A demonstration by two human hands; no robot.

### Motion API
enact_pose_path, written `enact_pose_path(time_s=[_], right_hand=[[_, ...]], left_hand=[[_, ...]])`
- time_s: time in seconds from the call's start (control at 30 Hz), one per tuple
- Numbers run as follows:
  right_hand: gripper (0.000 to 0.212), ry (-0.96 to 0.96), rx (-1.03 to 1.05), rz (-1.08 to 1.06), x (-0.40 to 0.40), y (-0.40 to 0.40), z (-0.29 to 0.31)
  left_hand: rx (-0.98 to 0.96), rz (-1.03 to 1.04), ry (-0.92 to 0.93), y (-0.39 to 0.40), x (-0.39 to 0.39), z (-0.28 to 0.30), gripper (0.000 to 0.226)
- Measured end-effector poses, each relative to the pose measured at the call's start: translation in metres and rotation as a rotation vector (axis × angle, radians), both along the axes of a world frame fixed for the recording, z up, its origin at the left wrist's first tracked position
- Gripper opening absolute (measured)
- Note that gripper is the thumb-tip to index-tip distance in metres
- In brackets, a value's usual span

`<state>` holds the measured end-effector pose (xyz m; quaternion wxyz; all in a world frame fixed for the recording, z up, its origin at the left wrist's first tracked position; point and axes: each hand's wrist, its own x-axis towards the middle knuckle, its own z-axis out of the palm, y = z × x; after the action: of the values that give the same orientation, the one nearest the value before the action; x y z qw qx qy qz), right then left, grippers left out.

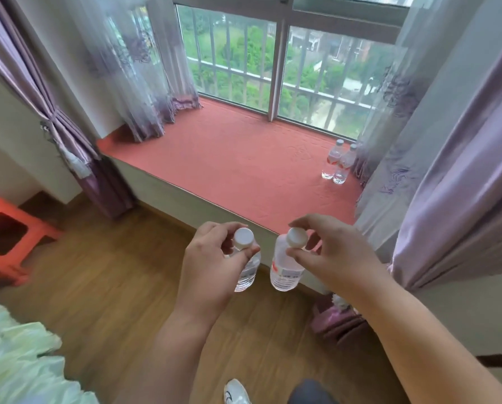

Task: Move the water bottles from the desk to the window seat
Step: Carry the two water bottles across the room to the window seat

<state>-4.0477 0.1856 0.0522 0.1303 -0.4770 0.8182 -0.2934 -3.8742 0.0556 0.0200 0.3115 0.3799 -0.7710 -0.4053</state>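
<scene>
Window seat (229,158), red-covered, spanning the view below the window (279,68); curtains (448,170) hanging at both sides. Wooden floor (113,272) between the viewpoint and the seat edge; orange stool (8,228) at far left. No desk in view.

Step in hand, as judged: carrying leg of the transfer, two bottles in transit, short of the seat edge and hanging over the floor. Two bottles (335,164) already standing upright on the seat at its right end, touching each other, just beside the right curtain.

Next move, as judged: forward reach over the seat edge, then lowering of both bottles base-first onto the red cover, probably near the standing pair. Level descent needed, since a soft cover may let a narrow base tip.

Left hand (215,266): forearm extended forward, fingers pinched narrow around the neck of the left bottle (247,272), just under its white cap; bottle hanging upright.

Right hand (331,258): same narrow pinch at the cap of the right bottle (284,272), bottle hanging slightly tilted, near the other.
</scene>
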Motion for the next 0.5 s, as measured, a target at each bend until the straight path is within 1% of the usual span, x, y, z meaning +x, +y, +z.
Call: enact_pose_path(time_s=[0.27,0.37,0.5], right_hand=[[0.036,-0.035,0.012,0.014,-0.030,-0.057,-0.014],[0.036,-0.069,-0.012,0.016,-0.049,-0.082,-0.018],[0.035,-0.108,-0.054,0.030,-0.083,-0.118,-0.019]], left_hand=[[0.034,0.021,-0.074,-0.055,-0.022,-0.012,0.031],[0.020,0.023,-0.094,-0.078,-0.041,-0.011,0.034],[-0.006,0.031,-0.119,-0.107,-0.075,-0.004,0.032]])
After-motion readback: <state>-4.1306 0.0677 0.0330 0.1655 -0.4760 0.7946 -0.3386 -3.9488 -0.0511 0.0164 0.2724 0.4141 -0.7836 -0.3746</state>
